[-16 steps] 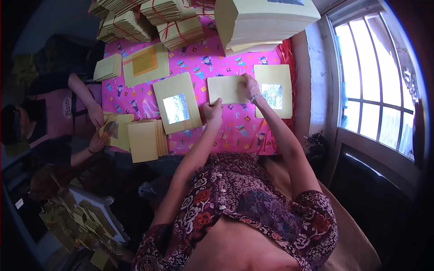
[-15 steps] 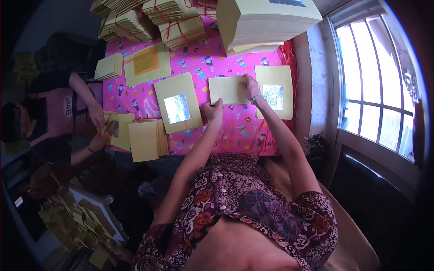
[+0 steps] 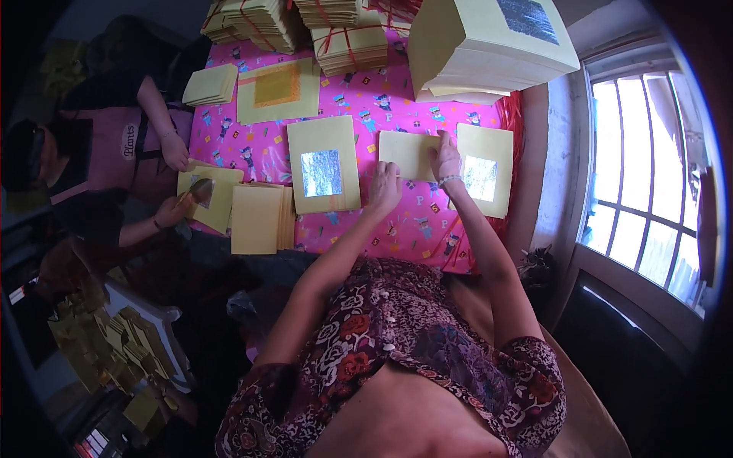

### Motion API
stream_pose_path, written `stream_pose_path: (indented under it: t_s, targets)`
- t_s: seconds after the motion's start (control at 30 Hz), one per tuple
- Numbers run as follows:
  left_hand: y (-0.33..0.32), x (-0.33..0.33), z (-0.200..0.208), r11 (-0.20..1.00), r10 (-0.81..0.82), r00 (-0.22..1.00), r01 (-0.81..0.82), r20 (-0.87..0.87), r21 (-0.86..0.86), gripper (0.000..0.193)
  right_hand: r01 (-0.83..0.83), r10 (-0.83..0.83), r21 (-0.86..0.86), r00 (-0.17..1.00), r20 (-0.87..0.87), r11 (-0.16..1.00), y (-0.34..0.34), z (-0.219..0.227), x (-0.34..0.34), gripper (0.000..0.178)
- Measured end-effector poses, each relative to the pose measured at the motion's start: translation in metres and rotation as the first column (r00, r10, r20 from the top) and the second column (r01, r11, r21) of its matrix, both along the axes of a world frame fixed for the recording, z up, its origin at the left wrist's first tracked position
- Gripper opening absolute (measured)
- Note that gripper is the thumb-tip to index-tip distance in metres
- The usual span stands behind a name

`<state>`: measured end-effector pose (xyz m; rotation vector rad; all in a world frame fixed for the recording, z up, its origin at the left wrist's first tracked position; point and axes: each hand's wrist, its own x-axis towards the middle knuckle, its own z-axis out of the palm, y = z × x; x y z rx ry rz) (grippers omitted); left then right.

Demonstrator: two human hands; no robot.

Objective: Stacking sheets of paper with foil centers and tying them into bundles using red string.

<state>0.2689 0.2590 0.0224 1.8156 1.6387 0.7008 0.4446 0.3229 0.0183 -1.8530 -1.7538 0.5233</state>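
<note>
A folded yellow sheet of joss paper (image 3: 411,147) lies on the pink table cover in front of me. My left hand (image 3: 387,185) is closed at its lower left corner, fingers curled on the edge. Along its right side lies my right hand (image 3: 445,159), with fingers stretched out and pressing on the paper. To the left is a flat yellow sheet with a silver square (image 3: 321,174). Another silver-squared sheet (image 3: 489,153) lies on the right, partly under my right hand and wrist.
A tall stack of yellow sheets (image 3: 489,53) stands at the back right. Red-tied bundles (image 3: 347,52) fill the back left. Folded sheets (image 3: 256,217) overlap near the front left. On the left a co-worker's hands (image 3: 177,206) handle another sheet. A barred window (image 3: 641,168) is at the right.
My left hand's fingers have curled in at the folded sheet's lower left corner. My right hand has slid slightly down its right side. The whole view has shifted with my head.
</note>
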Motion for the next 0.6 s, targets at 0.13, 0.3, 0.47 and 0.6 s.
stream_pose_path:
  t_s: [0.13, 0.3, 0.47, 0.6]
  targets:
    - [-0.002, -0.003, -0.016, 0.998, -0.037, 0.998, 0.035, -0.040, -0.059, 0.020, -0.052, 0.038, 0.047, 0.964, 0.264, 0.998, -0.017, 0.035, -0.010, 0.037]
    - [-0.002, -0.001, -0.014, 0.995, -0.044, 0.997, 0.037, -0.065, -0.095, 0.020, -0.301, 0.298, -0.024, 0.929, 0.217, 0.953, -0.049, 0.000, -0.005, 0.025]
    - [0.002, 0.002, -0.021, 0.996, -0.040, 0.989, 0.027, -0.144, -0.088, 0.013, -0.248, 0.212, 0.040, 0.892, 0.398, 0.968, -0.058, -0.029, -0.010, 0.029]
    - [0.000, 0.001, -0.025, 0.993, -0.050, 0.993, 0.038, -0.109, -0.109, 0.014, -0.249, 0.208, 0.047, 0.886, 0.415, 0.967, -0.061, -0.033, -0.009, 0.030]
